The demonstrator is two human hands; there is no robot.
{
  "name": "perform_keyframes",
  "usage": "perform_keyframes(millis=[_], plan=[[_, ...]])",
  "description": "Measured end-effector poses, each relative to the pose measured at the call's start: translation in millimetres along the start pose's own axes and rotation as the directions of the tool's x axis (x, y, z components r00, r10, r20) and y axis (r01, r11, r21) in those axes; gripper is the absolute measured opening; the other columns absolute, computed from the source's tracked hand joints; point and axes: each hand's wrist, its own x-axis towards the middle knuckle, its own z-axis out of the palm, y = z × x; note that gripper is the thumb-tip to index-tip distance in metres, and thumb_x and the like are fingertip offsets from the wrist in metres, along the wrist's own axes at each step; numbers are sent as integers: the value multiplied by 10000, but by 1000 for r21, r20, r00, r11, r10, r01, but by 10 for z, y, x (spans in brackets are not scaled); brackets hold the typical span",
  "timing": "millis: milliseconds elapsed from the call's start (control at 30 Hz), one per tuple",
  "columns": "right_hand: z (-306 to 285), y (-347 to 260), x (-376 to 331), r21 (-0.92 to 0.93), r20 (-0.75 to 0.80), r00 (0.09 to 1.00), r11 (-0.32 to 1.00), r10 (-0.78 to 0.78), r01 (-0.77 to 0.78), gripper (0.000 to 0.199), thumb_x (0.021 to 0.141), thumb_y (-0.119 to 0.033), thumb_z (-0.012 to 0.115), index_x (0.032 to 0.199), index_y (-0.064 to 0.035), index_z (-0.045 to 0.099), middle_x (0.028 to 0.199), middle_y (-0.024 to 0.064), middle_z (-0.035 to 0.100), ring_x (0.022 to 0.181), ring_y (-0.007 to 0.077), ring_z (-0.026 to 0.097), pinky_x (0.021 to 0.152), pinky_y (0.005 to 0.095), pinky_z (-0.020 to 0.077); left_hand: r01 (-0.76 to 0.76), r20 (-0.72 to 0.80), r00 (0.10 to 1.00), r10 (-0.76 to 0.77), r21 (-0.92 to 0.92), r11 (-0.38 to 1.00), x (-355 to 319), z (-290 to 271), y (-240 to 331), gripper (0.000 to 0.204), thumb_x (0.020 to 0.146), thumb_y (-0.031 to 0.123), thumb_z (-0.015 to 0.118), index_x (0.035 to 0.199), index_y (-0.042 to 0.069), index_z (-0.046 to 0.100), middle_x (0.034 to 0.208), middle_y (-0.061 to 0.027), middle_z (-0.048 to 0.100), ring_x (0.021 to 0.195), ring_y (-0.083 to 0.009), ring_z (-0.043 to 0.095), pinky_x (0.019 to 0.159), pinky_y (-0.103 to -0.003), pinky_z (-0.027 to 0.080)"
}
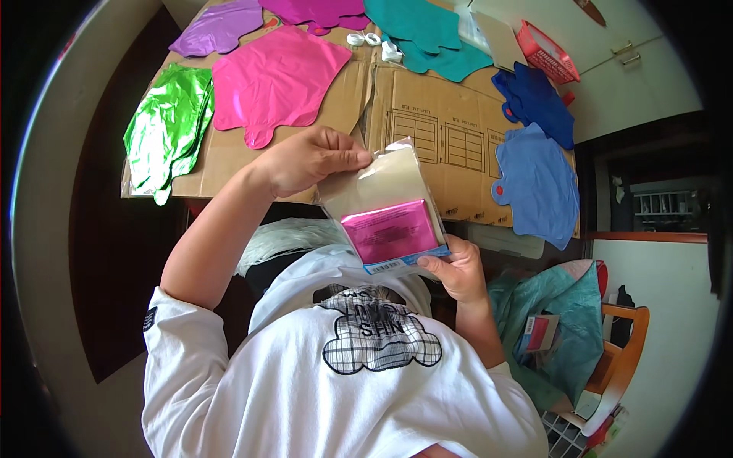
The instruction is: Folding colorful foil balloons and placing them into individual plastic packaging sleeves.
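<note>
Between my two hands, over the table's near edge, is a clear plastic packet (382, 183) with a pale card inside. A folded shiny pink foil piece (389, 229) lies in its lower half, above a blue-edged strip. My left hand (321, 159) pinches the packet's upper left edge between thumb and fingers. At the lower right corner my right hand (456, 267) grips it, thumb in front and the other fingers partly hidden behind. A flat pink foil balloon (279, 80) lies just beyond my left hand, beside a pile of shiny green foil balloons (172, 122).
Flattened cardboard (435, 107) covers the table. Purple (217, 29), teal (427, 34), dark blue (538, 103) and light blue (538, 179) foil balloons lie around it. White ribbon rolls (363, 39) and a red basket (546, 52) stand farther back. On the right, a chair (630, 351) holds a teal bag (565, 305).
</note>
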Motion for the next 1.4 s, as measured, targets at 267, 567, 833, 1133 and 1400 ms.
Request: perform_keyframes(millis=[267, 567, 833, 1133, 1400], plan=[[117, -7, 147, 286, -209, 950, 943, 233, -168, 151, 877, -51, 662, 997, 29, 617, 880, 81, 682, 743, 131, 655, 689, 279, 556, -153, -242, 959, 149, 2, 988, 9, 41, 1, 187, 884, 173, 691, 942, -4, 679, 839, -25, 681, 761, -74, 615, 711, -231, 498], [128, 7, 172, 273, -194, 968, 956, 160, -104, 164, 881, -49, 656, 1022, 23, 614, 906, 67, 684, 748, 124, 655, 678, 277, 565, -144, -238, 961, 139, -1, 990, -28, -17, -23, 235, 893, 235, 688, 967, 14, 662, 843, -2, 653, 785, -66, 589, 713, -230, 483], [148, 30, 200, 301, -208, 958, 945, 200, -132, 179, 891, -80, 649, 1025, 31, 605, 897, 64, 678, 748, 123, 654, 672, 272, 563, -140, -121, 986, 117, -205, 969, -78, 48, 137, 210, 875, 207, 708, 943, 16, 654, 781, 29, 626, 709, -50, 562, 641, -210, 459], [198, 25, 179, 296, -159, 971, 947, 176, -123, 150, 893, -81, 651, 1014, 1, 617, 888, 47, 674, 745, 102, 629, 692, 255, 527, 78, -332, 936, 117, 519, 851, -142, 209, 252, 230, 854, 147, 710, 994, -25, 645, 806, -11, 661, 722, -64, 606, 633, -217, 476], [186, 6, 174, 361, -143, 977, 927, 161, -100, 129, 890, -67, 654, 1001, -6, 633, 886, 49, 681, 744, 106, 635, 685, 252, 529, -63, -126, 991, 55, -64, 996, -62, -90, 36, 271, 902, 229, 669, 1016, -17, 669, 885, -34, 684, 846, -92, 619, 789, -255, 481]])
